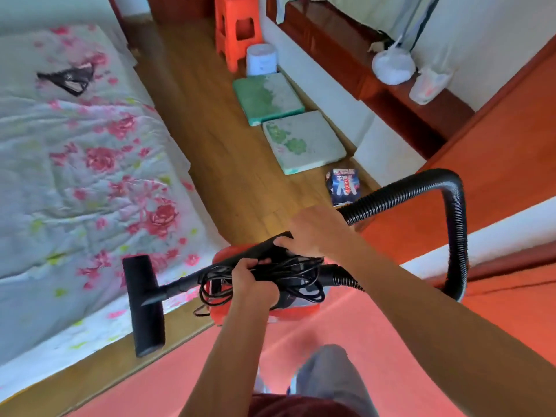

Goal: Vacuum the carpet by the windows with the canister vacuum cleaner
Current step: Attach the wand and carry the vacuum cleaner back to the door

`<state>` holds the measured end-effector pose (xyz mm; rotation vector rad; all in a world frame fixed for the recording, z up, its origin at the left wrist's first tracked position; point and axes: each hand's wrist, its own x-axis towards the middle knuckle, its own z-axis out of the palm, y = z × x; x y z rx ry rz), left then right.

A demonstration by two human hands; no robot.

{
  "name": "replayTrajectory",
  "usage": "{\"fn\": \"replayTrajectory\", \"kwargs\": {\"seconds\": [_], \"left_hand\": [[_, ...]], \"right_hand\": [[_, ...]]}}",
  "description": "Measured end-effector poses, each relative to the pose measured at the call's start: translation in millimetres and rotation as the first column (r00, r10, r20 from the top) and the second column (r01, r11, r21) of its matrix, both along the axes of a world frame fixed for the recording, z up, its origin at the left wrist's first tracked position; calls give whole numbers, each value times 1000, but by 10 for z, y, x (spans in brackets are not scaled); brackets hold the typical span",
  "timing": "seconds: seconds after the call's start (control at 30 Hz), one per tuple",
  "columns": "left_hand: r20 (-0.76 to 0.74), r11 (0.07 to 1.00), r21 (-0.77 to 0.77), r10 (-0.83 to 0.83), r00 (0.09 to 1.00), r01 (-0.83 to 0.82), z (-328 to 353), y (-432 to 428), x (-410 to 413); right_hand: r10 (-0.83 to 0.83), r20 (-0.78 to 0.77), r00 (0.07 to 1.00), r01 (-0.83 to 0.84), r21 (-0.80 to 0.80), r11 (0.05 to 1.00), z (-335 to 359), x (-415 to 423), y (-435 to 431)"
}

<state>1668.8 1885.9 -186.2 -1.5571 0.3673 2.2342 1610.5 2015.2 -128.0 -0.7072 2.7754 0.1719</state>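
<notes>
A red canister vacuum cleaner (224, 257) sits directly under both hands, where the pink carpet (346, 326) meets the wooden floor (216, 152). The right hand (313, 233) curls over its black top handle. The left hand (251, 282), just nearer, grips the wand and the bundled cord (301, 278). The floor head (146, 305) points left toward a floral bed (75, 161), and the hose (454, 224) loops right.

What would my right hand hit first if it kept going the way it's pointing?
The black bar atop the red canister; your right hand seems to be gripping it. Beyond, probably the floral quilt, depth unclear.
</notes>
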Motion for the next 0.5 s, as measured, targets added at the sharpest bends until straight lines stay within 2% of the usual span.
{"fn": "replayTrajectory", "kwargs": {"seconds": [0.3,0.5], "left_hand": [[-77,962,-69,258,963,-263,129,339,-1497],[-166,920,-67,371,914,-386,305,428,-2212]], "right_hand": [[185,-25,982,-186,-68,980,-149,-1826,212],[385,-39,922,-387,-56,921,87,-2804,188]]}}
